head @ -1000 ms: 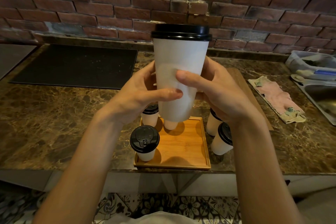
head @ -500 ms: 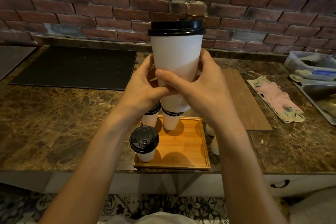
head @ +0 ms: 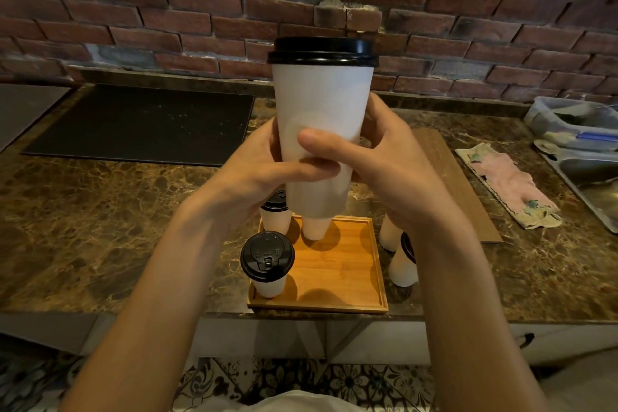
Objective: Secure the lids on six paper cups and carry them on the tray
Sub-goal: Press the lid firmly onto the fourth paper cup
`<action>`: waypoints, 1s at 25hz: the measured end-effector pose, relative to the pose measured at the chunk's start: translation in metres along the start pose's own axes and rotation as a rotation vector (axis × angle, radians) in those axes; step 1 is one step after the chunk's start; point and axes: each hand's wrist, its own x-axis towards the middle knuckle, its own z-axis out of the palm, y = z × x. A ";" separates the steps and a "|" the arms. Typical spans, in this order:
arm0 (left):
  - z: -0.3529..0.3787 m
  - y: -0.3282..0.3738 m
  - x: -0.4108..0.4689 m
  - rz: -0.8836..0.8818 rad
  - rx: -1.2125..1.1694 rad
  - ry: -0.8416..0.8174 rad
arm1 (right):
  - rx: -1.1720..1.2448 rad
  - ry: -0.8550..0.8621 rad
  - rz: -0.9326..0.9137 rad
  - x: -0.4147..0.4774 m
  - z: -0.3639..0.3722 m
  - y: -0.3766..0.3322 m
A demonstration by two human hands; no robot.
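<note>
The paper cup (head: 321, 117), black lid (head: 322, 50) on, hangs above the tray's (head: 337, 278) 12 o'clock edge, gripped low by left hand (head: 254, 177) and right hand (head: 384, 164), and I judge a blind descent could topple the rear cups (head: 314, 227) it partly hides.

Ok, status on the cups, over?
One lidded cup upright above the tray, left hand and right hand gripping it. On the tray, three other cups; two cups on the counter to its right. Nothing in the way.

Bare left hand (head: 247, 179), bare right hand (head: 396, 174), white top (head: 301, 404)
</note>
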 end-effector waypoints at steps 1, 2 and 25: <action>0.000 0.001 -0.001 0.004 -0.012 -0.032 | 0.023 -0.036 0.015 0.000 -0.001 0.001; 0.000 0.002 -0.002 0.008 -0.020 -0.060 | 0.041 -0.067 0.027 0.000 -0.003 0.002; 0.012 -0.003 0.013 0.044 0.158 0.264 | -0.241 0.255 -0.057 0.006 0.014 0.007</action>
